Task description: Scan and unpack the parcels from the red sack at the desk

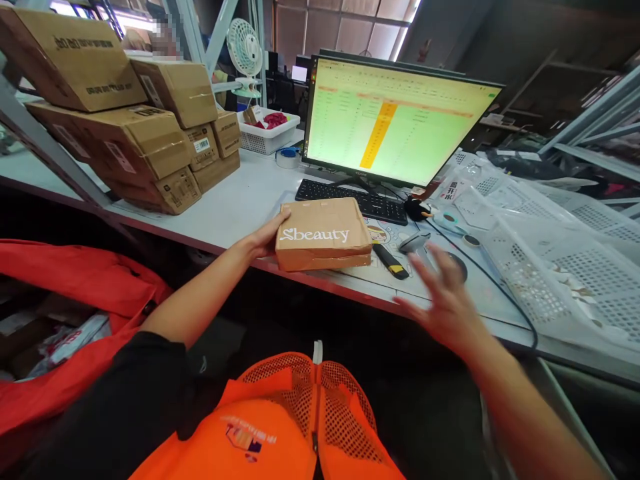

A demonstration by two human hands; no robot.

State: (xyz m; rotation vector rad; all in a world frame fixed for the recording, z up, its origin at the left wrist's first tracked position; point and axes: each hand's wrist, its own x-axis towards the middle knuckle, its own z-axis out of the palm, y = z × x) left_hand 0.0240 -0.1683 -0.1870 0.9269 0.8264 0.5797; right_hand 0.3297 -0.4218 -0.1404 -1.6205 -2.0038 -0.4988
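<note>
A small cardboard box (323, 230) with white "beauty" lettering is held by its left end in my left hand (270, 233), over the front edge of the desk. My fingers on its far side are partly hidden. To the right, my right hand (445, 297) is raised with fingers spread, slightly blurred and holding nothing. Just beyond that hand are a computer mouse (456, 265) and a grey scanner-like device (415, 242). Between the box and my right hand lies a black and yellow utility knife (391, 261).
Stacked cardboard boxes (145, 140) stand at the left. A monitor (395, 120) and keyboard (350, 199) are behind the held box. White perforated baskets (560, 247) fill the right side, and a black cable (495, 287) crosses the desk. A red bag (110, 273) hangs open at lower left.
</note>
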